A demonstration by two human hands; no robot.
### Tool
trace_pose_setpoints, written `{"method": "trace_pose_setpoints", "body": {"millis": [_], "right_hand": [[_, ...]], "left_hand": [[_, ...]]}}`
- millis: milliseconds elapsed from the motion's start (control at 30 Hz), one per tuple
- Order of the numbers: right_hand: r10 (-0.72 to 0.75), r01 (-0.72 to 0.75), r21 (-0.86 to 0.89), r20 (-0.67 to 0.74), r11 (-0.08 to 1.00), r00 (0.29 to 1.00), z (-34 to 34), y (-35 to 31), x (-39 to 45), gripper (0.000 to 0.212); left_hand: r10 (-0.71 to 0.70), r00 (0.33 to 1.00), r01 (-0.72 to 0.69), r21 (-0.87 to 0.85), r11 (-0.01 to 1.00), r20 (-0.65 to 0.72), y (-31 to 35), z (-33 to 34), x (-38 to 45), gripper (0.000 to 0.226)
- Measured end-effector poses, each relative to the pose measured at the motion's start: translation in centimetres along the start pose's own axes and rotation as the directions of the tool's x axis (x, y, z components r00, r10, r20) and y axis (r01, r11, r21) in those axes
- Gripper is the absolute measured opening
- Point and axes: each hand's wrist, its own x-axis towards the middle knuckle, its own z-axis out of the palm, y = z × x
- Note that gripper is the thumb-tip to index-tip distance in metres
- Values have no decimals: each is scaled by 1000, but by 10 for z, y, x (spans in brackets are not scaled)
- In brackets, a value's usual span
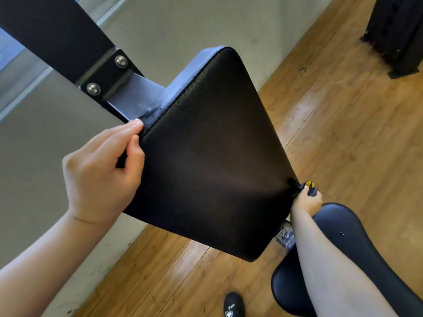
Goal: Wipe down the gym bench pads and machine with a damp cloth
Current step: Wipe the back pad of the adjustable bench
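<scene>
A large black padded back rest (212, 156) fills the middle of the view, tilted. My left hand (103, 170) grips its left edge, thumb on the face and fingers wrapped behind. My right hand (306, 200) reaches down past the pad's lower right corner and is closed on a black and yellow adjustment knob (309, 187). A black seat pad (343, 248) lies under my right forearm. The black machine frame (52, 35) with two bolts runs from the upper left to the pad. No cloth shows in either hand.
Wooden floor (343, 110) spreads to the right and below. A grey wall (34, 156) stands on the left. Another black machine base (398, 37) sits at the top right. A black shoe (233, 305) shows at the bottom.
</scene>
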Motion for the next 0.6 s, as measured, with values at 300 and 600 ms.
{"method": "trace_pose_setpoints", "body": {"millis": [300,600], "right_hand": [[120,-122,38,41,992,992,0,26,22,27],[84,-53,-144,217,988,973,-24,30,-13,25]], "left_hand": [[18,1000,-18,-2,1000,7,-2,0,-1,25],[23,1000,-23,33,999,-16,-1,1,-1,25]]}}
